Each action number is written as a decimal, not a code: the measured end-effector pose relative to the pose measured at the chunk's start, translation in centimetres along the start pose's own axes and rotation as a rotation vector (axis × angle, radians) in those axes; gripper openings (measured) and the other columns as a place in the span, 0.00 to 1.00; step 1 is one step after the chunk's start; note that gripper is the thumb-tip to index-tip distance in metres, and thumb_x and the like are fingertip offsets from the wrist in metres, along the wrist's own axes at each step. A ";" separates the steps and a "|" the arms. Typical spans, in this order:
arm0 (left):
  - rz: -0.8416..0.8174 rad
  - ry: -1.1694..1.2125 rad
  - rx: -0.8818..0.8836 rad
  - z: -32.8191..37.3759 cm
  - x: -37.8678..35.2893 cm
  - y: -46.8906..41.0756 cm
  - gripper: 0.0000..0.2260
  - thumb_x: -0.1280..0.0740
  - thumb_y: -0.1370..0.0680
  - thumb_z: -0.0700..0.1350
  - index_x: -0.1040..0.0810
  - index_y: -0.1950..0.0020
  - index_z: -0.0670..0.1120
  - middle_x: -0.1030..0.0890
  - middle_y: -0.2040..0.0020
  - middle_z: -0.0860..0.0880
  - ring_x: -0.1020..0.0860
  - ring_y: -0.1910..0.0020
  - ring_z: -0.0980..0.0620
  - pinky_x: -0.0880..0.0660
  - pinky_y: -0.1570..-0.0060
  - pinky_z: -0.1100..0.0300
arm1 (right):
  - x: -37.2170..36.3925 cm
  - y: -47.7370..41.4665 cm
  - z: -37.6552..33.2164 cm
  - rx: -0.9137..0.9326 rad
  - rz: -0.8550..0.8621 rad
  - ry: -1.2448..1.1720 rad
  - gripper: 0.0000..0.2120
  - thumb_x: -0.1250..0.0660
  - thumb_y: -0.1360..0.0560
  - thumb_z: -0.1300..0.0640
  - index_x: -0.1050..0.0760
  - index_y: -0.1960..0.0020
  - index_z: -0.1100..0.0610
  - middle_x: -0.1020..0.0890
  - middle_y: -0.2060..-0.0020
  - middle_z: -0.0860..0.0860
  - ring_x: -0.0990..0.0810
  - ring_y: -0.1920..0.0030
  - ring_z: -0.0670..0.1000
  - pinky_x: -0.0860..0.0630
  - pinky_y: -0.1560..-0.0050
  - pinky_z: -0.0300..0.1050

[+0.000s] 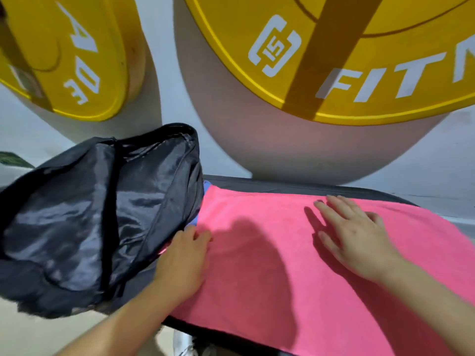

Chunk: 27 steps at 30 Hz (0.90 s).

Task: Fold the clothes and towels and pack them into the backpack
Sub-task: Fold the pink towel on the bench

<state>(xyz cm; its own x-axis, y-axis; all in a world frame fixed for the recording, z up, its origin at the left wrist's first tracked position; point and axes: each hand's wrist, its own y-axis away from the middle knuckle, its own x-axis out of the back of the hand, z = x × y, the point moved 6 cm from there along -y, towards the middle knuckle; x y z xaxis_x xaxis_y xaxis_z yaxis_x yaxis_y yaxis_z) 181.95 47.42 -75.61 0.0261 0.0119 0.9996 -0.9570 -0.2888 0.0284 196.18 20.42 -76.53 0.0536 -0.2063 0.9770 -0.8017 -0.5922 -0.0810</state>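
A pink towel [282, 265] lies spread flat over a black padded bench [295, 186]. My right hand [352, 232] rests flat on the towel's far right part, fingers straight and spread. At the towel's left edge my left hand [185, 260] lies with its fingers curled down onto the cloth; whether they pinch it is unclear. A black backpack [90, 214] sits at the bench's left end, unzipped wide, its shiny dark lining showing. A sliver of blue cloth [205, 186] peeks out between the backpack and the towel.
Two large yellow weight plates [359, 60] [64, 55] lean against the pale wall right behind the bench. The floor [38, 335] lies below at the lower left. A white shoe [182, 343] shows under the bench's front edge.
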 end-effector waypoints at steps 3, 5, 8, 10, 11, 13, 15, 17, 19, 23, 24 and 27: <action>-0.154 0.161 0.179 -2.7 -1.7 3.4 0.22 0.34 0.26 0.47 0.30 0.33 0.55 0.29 0.39 0.46 0.27 0.43 0.43 0.27 0.43 0.51 | -1.0 -1.8 -5.1 0.046 -0.071 -0.124 0.27 0.38 0.24 0.46 0.38 0.27 0.46 0.36 0.27 0.47 0.38 0.27 0.51 0.31 0.41 0.58; -0.200 0.283 0.243 -3.3 -2.5 5.1 0.24 0.35 0.26 0.45 0.33 0.31 0.56 0.31 0.37 0.48 0.28 0.40 0.47 0.32 0.38 0.57 | -1.9 -3.6 -8.4 0.093 -0.147 -0.169 0.25 0.42 0.22 0.46 0.42 0.26 0.44 0.40 0.25 0.45 0.41 0.26 0.51 0.32 0.37 0.56; -0.162 0.318 0.252 -2.9 -3.0 6.6 0.22 0.36 0.26 0.43 0.30 0.33 0.58 0.32 0.37 0.50 0.29 0.41 0.49 0.34 0.38 0.61 | -3.9 -7.2 -13.2 0.184 -0.180 -0.361 0.21 0.43 0.20 0.53 0.36 0.28 0.48 0.33 0.28 0.51 0.34 0.30 0.56 0.32 0.34 0.55; -0.127 0.300 0.262 -3.2 -2.9 6.8 0.19 0.37 0.25 0.43 0.27 0.36 0.59 0.32 0.39 0.53 0.29 0.42 0.51 0.35 0.39 0.63 | -4.9 -9.6 -15.8 0.231 -0.181 -0.460 0.22 0.43 0.21 0.59 0.34 0.28 0.52 0.26 0.35 0.56 0.28 0.35 0.59 0.31 0.37 0.51; -0.106 0.298 0.282 -3.5 -2.8 6.8 0.17 0.37 0.24 0.44 0.27 0.37 0.59 0.32 0.41 0.54 0.30 0.43 0.52 0.35 0.41 0.64 | -5.2 -10.8 -16.7 0.219 -0.180 -0.479 0.24 0.43 0.22 0.62 0.35 0.27 0.53 0.24 0.38 0.58 0.27 0.38 0.60 0.31 0.40 0.50; -0.082 0.319 0.341 -4.2 -3.0 6.9 0.13 0.37 0.23 0.44 0.27 0.40 0.58 0.32 0.46 0.55 0.31 0.46 0.54 0.34 0.44 0.65 | -5.7 -12.9 -17.8 0.157 -0.205 -0.501 0.27 0.43 0.24 0.65 0.39 0.26 0.52 0.23 0.42 0.61 0.26 0.42 0.62 0.30 0.46 0.50; -0.063 0.389 0.431 -4.7 -3.4 7.2 0.12 0.35 0.24 0.44 0.29 0.43 0.54 0.30 0.50 0.55 0.29 0.47 0.53 0.32 0.45 0.61 | -6.6 -14.6 -18.5 0.087 -0.260 -0.514 0.29 0.42 0.24 0.62 0.43 0.25 0.50 0.23 0.40 0.62 0.25 0.41 0.62 0.29 0.47 0.51; -0.035 0.481 0.551 -5.5 -3.6 7.7 0.13 0.32 0.26 0.45 0.29 0.43 0.53 0.27 0.53 0.54 0.26 0.49 0.52 0.31 0.50 0.60 | -7.9 -15.8 -18.7 0.018 -0.304 -0.497 0.26 0.40 0.25 0.59 0.39 0.28 0.50 0.22 0.40 0.59 0.25 0.41 0.61 0.29 0.48 0.50; -0.022 0.518 0.630 -6.1 -3.8 8.1 0.12 0.30 0.26 0.48 0.28 0.46 0.55 0.27 0.58 0.55 0.26 0.54 0.54 0.34 0.56 0.63 | -8.6 -16.5 -18.4 -0.048 -0.261 -0.506 0.14 0.39 0.26 0.57 0.30 0.40 0.53 0.20 0.46 0.56 0.23 0.45 0.60 0.28 0.51 0.50; 0.025 0.548 0.659 -6.7 -3.9 8.7 0.09 0.28 0.26 0.45 0.25 0.63 0.55 0.26 0.58 0.53 0.26 0.60 0.56 0.31 0.59 0.64 | -8.4 -17.3 -17.5 -0.176 -0.135 -0.734 0.04 0.36 0.28 0.58 0.27 0.62 0.54 0.20 0.63 0.53 0.22 0.58 0.57 0.25 0.57 0.48; 0.026 0.547 0.651 -6.6 -4.1 8.8 0.10 0.29 0.26 0.43 0.25 0.64 0.55 0.26 0.58 0.53 0.25 0.60 0.54 0.29 0.57 0.62 | -8.4 -17.6 -17.3 -0.192 -0.125 -0.774 0.06 0.36 0.28 0.58 0.27 0.64 0.55 0.21 0.67 0.53 0.23 0.62 0.57 0.25 0.58 0.47; 0.034 0.473 0.619 -6.4 -3.8 8.7 0.05 0.31 0.25 0.46 0.26 0.56 0.53 0.26 0.57 0.53 0.25 0.57 0.51 0.28 0.54 0.57 | -8.1 -18.5 -17.5 -0.192 -0.098 -0.784 0.11 0.35 0.29 0.58 0.27 0.69 0.59 0.29 0.74 0.54 0.32 0.69 0.52 0.30 0.66 0.44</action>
<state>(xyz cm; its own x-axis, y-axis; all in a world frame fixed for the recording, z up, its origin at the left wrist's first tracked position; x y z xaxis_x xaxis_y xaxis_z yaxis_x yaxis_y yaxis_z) 171.70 50.97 -79.17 -0.2596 0.3598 0.8962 -0.6159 -0.7765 0.1334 200.20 46.67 -79.46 0.4732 -0.6883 0.5499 -0.8561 -0.5065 0.1028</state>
